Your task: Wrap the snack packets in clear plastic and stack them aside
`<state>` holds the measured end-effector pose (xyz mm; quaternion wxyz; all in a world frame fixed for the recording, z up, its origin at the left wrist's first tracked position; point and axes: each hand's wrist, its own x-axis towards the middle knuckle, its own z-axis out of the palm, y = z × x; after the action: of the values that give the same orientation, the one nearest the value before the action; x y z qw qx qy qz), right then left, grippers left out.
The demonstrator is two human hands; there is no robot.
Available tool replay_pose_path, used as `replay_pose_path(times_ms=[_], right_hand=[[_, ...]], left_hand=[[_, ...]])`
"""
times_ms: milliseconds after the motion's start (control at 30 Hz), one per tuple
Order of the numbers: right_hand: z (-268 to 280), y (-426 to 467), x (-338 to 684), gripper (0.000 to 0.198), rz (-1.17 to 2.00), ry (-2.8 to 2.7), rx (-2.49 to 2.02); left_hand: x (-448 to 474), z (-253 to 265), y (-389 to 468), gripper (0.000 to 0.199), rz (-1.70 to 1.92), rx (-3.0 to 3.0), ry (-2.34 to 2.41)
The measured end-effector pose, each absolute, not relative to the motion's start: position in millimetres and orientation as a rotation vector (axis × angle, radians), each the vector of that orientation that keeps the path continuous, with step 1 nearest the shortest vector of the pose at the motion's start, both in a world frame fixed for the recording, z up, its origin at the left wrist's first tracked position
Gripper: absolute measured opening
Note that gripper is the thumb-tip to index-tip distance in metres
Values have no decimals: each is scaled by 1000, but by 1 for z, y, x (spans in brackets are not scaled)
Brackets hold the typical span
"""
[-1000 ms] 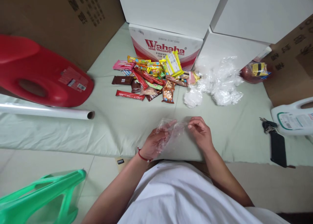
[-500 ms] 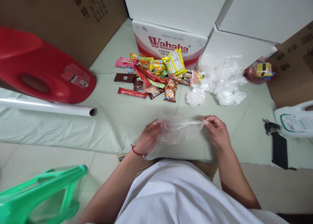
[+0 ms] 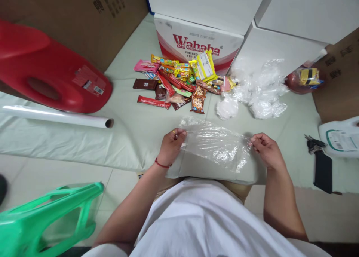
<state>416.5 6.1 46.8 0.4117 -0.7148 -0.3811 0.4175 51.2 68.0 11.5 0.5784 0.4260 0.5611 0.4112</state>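
Between my two hands a clear plastic bag is stretched out sideways, just above the front of the cloth-covered table. My left hand pinches its left edge between thumb and fingers. The right end is gripped by my right hand, fingertips closed on the film. Beyond the bag lies a pile of wrapped snacks in yellow, red, brown and pink packets. Several crumpled clear plastic bags sit to the right of that pile.
A white Wahaha carton stands behind the snacks. On the left are a red jug and a white roll, with a green stool below. Keys, a black phone-like slab and a white bottle lie at right.
My right hand has moved to the right, away from the left one. The bunched plastic bag is now spread wider and flatter between them.
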Motion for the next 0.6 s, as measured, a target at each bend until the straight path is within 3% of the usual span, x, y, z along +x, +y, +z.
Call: replay_pose_path(times_ms=[100, 200, 367, 600], right_hand=[[46, 3, 407, 26, 656, -1086, -2005], [53, -3, 367, 17, 372, -1167, -1894], [50, 2, 270, 10, 816, -1709, -1334], [19, 29, 223, 24, 937, -1738, -1350]], left_hand=[[57, 11, 69, 38, 990, 984, 1325], [63, 12, 69, 39, 1002, 890, 1293], [68, 20, 65, 45, 1033, 700, 1110], [52, 27, 51, 51, 1065, 554, 893]])
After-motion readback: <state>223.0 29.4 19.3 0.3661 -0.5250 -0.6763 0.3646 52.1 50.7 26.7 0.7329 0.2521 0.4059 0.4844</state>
